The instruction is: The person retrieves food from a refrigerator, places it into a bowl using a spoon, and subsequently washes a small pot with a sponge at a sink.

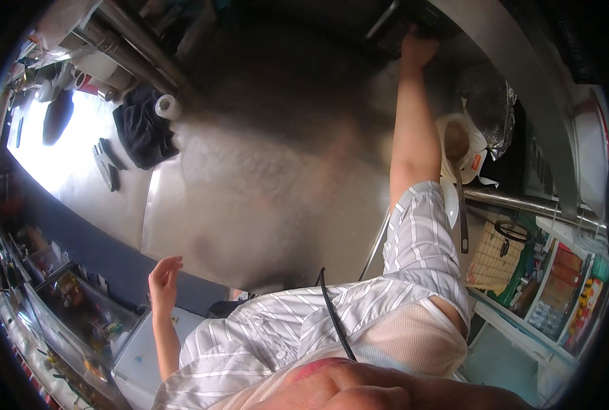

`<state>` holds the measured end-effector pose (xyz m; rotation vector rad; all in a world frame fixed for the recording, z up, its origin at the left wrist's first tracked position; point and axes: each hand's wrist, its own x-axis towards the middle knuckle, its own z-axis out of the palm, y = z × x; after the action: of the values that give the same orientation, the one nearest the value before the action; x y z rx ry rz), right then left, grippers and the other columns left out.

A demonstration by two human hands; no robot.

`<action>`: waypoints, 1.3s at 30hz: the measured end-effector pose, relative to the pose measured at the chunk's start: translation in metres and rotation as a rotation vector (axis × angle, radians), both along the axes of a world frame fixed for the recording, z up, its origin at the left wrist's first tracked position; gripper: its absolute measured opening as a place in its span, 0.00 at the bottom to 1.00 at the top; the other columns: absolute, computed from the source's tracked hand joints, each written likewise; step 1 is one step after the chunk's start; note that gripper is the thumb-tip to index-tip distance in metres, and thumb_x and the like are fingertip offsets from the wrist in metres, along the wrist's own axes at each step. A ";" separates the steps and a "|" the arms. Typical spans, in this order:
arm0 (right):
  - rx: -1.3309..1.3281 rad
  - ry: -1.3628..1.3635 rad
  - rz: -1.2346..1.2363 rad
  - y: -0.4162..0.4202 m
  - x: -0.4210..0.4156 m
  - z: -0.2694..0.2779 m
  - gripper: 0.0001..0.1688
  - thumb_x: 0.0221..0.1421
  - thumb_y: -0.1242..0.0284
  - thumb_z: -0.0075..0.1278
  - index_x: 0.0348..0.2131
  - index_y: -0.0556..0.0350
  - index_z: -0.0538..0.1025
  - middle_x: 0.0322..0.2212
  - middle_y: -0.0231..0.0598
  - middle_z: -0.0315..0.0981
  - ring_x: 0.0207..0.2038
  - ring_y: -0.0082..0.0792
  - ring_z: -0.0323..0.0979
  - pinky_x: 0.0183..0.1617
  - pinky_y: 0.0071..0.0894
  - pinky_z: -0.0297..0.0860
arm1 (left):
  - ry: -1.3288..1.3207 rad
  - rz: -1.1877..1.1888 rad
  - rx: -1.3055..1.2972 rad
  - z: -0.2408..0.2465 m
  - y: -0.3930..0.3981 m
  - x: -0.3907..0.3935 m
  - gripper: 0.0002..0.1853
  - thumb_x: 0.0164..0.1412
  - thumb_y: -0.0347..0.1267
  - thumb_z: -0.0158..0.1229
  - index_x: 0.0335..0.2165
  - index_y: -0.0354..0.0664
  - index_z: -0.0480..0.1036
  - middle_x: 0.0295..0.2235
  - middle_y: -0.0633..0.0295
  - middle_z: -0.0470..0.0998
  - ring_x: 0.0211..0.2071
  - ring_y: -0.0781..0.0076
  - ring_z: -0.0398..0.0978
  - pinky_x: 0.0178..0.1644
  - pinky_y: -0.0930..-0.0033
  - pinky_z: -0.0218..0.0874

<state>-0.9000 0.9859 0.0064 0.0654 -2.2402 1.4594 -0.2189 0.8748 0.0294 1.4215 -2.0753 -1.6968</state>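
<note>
My right hand (418, 50) is stretched far out to the back right. Its fingers meet the front of a dark device (389, 43) with a small green lit display; shadow hides the fingertips. A wide stainless-steel worktop (263, 205) lies before me. My left hand (166, 279) hangs in the air by the worktop's near left edge, its fingers loosely bent and apart, with nothing seen in it. Beside my right forearm, a long-handled ladle (457, 141) rests over a pale container partly covered by a white plastic bag (476, 164).
Black cloth (143, 128), a white roll (167, 106) and a dark hinged tool (107, 164) lie at left. Crumpled foil (504, 128) sits at right, above a metal rail (514, 200). Shelves with packages (561, 287) stand at lower right; a clear-sided bin (84, 307) is at lower left.
</note>
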 end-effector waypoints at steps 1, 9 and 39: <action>0.061 0.023 -0.009 0.000 0.000 0.000 0.36 0.40 0.57 0.50 0.40 0.71 0.61 0.37 0.57 0.60 0.40 0.51 0.62 0.42 0.41 0.61 | 0.017 0.011 0.012 -0.001 0.000 0.001 0.10 0.51 0.19 0.42 0.32 0.35 0.69 0.29 0.63 0.72 0.30 0.78 0.69 0.33 0.82 0.59; 0.097 -0.198 0.109 -0.004 0.042 0.040 0.41 0.46 0.61 0.47 0.49 0.69 0.48 0.41 0.59 0.55 0.37 0.49 0.64 0.35 0.43 0.67 | 0.027 0.035 0.016 -0.003 0.004 0.007 0.10 0.51 0.18 0.41 0.32 0.33 0.68 0.29 0.62 0.72 0.31 0.77 0.70 0.33 0.81 0.59; 1.082 -0.226 -0.255 -0.005 0.054 -0.041 0.34 0.46 0.51 0.41 0.36 0.69 0.66 0.38 0.55 0.63 0.38 0.43 0.65 0.37 0.37 0.63 | -0.332 -0.112 -0.338 0.025 -0.047 -0.050 0.10 0.49 0.28 0.50 0.32 0.35 0.69 0.26 0.54 0.72 0.30 0.69 0.70 0.33 0.73 0.60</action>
<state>-0.8459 0.9808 -0.0345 -0.0475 -2.8199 0.0132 -0.2689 0.8281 0.0544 1.5803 -2.5056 -1.1204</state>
